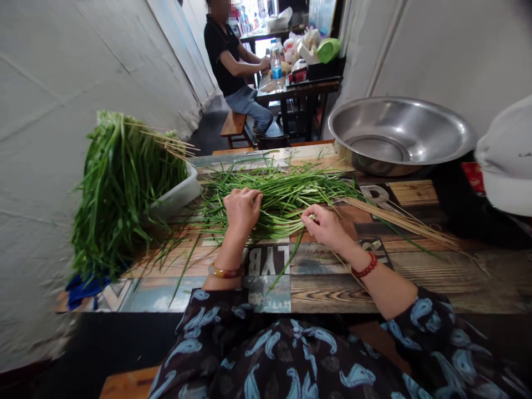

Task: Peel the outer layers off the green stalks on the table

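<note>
A loose heap of garlic chives (286, 185) lies across the middle of the table. My left hand (242, 206) is closed at the near left side of the heap, its fingers curled down among the chives and partly hidden. My right hand (325, 226) pinches the pale ends of a small bunch of chives (286, 226) stretched between the two hands. Below my right wrist a thin bamboo skewer (347, 269) slants toward the table's front edge; whether the hand holds it I cannot tell. More bamboo skewers (399, 221) lie in a bundle to the right.
At left, a white plastic tub (177, 194) is piled with skewered chives (120, 183) hanging over its side. A wide steel basin (399, 136) stands at the back right. A white cap (507, 155) shows at the right edge. Beyond, a person (233, 61) sits at another table.
</note>
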`<state>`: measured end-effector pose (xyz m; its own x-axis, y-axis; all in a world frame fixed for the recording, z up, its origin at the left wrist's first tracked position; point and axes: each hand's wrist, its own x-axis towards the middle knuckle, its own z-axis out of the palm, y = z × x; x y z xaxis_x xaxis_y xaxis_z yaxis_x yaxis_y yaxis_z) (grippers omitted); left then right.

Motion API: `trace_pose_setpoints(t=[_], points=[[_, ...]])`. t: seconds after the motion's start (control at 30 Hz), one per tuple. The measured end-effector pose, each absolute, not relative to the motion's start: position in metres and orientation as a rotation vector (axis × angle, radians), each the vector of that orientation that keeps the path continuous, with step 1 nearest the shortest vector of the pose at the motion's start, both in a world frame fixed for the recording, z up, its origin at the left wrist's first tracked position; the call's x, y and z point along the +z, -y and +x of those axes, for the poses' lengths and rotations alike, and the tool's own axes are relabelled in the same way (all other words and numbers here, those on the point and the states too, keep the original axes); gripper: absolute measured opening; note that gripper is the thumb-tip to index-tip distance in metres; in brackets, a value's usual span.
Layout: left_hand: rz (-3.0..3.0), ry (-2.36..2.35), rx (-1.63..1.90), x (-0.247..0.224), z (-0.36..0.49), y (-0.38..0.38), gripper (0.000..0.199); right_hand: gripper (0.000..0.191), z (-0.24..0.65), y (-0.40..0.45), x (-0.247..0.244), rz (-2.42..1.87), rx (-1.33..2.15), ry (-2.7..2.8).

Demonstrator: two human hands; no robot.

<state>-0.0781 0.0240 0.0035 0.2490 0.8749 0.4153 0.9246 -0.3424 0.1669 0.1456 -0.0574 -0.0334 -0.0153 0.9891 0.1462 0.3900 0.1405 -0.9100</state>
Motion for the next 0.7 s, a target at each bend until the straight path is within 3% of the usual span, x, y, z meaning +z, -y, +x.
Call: trace_pose_setpoints(t=[0.2,0.3,0.5,0.7], points=[[-2.782,1.472,-1.029,0.009,-0.053,-0.033,0.02,0.016,0.145,0.058,-0.034,-1.374,0.848,1.548],[-3.042,1.336,-0.926,0.006,-0.025,-0.038,0.019,0.016,0.145,0.058,-0.031,-1.382,0.848,1.539],[-2.891,1.376,-0.66,-0.007,-0.006,-0.047,0.012,0.016,0.144,0.057,-0.026,-1.375,0.839,1.541],[-3.037,1.415,-1.294,0.001,-0.019,-0.043,0.006,0.015,0.146,0.059,-0.02,-1.374,0.834,1.486]])
